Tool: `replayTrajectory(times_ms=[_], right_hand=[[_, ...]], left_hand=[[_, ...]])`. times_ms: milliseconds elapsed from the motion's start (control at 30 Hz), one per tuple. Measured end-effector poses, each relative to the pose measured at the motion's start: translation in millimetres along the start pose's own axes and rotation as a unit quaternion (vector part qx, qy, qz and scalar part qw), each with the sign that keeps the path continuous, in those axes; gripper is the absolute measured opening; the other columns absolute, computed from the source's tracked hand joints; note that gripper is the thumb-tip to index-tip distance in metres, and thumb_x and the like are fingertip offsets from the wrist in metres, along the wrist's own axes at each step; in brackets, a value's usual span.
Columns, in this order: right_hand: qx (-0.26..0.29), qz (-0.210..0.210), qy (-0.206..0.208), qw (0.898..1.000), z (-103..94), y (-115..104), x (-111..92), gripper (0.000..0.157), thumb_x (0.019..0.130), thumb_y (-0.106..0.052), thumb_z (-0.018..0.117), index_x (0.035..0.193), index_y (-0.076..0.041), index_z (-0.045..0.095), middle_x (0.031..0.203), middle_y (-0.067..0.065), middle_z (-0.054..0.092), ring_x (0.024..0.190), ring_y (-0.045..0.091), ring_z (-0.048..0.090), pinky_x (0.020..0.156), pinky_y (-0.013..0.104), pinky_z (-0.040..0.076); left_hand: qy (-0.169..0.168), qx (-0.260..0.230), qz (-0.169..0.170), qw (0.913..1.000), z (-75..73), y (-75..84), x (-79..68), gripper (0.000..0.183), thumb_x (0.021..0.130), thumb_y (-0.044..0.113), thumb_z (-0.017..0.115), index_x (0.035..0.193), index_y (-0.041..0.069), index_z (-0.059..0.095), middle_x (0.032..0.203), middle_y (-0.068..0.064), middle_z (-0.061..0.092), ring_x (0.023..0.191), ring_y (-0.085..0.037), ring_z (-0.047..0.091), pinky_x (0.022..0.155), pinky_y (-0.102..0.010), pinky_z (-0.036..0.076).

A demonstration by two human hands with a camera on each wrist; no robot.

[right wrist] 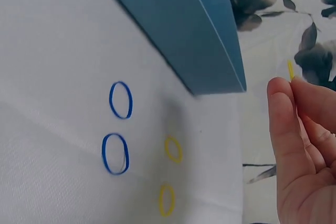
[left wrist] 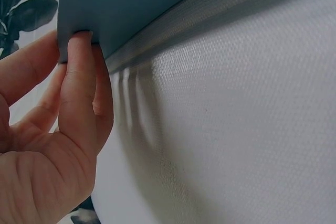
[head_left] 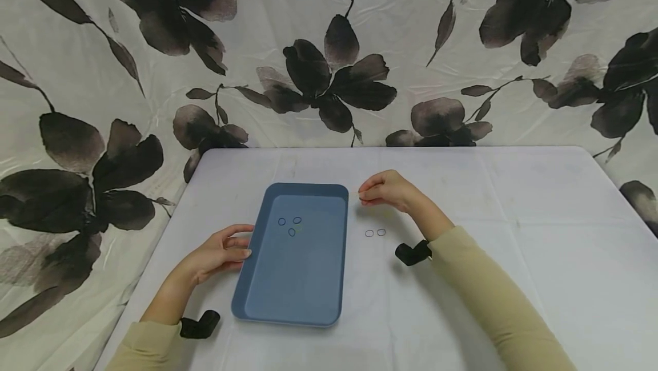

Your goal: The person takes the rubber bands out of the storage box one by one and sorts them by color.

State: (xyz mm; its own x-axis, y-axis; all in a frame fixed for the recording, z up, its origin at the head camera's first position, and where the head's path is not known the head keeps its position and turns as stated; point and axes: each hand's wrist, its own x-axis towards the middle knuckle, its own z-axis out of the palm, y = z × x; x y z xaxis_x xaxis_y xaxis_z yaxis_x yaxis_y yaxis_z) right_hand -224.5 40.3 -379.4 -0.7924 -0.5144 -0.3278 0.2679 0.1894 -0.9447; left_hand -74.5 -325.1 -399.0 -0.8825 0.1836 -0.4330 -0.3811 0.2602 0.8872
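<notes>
On the table [head_left: 514, 200] sits the tray [head_left: 295, 279], its left side pinched by the left hand [head_left: 221, 252], which should steady it without tipping. The right hand [head_left: 388, 191] hovers off its right rim near two blue bands [right wrist: 104, 153] and two yellow bands [right wrist: 161, 200], pinching a third yellow band [right wrist: 291, 70]; crossing well above the rim would avoid snagging.

the tray [head_left: 294, 282] looks smooth, matt plastic; the rings [right wrist: 104, 153], rubbery; the bench cover [head_left: 514, 188], finely textured; the backdrop [head_left: 411, 34], creased, faintly glossy.
</notes>
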Motion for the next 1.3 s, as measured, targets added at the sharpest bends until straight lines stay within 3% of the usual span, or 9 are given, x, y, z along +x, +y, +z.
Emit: replayTrajectory(times_ms=[233,633,1300], right_hand=[[0.018,0.001,0.002,1.0,-12.8,6,-5,0.027,0.084,0.008,0.061,0.108,0.019,0.055,0.08,0.007,0.067,0.073,0.015,0.065,0.076,0.033,0.052],[0.011,0.013,0.019,1.0,-36.5,20,-18,0.029,0.084,0.008,0.061,0.11,0.019,0.055,0.089,0.012,0.067,0.076,0.016,0.066,0.078,0.033,0.052],[0.008,0.052,0.055,0.997,-60.5,50,-27,0.03,0.083,0.007,0.062,0.11,0.019,0.055,0.082,0.006,0.068,0.071,0.011,0.065,0.069,0.025,0.053]], left_hand=[[-0.009,-0.01,0.004,0.9999,-0.2,-0.3,0.5,0.069,0.086,0.002,0.063,0.143,-0.002,0.025,0.119,-0.02,0.053,0.089,-0.015,0.061,0.072,-0.03,0.052],[-0.011,-0.021,0.0,0.9997,1.2,0.8,1.2,0.069,0.085,0.001,0.063,0.142,-0.004,0.024,0.112,-0.014,0.057,0.087,-0.014,0.062,0.07,-0.029,0.052],[-0.014,-0.031,0.007,0.9994,2.6,3.6,-2.7,0.068,0.086,-0.001,0.061,0.142,-0.005,0.023,0.11,-0.014,0.058,0.086,-0.014,0.062,0.069,-0.028,0.052]])
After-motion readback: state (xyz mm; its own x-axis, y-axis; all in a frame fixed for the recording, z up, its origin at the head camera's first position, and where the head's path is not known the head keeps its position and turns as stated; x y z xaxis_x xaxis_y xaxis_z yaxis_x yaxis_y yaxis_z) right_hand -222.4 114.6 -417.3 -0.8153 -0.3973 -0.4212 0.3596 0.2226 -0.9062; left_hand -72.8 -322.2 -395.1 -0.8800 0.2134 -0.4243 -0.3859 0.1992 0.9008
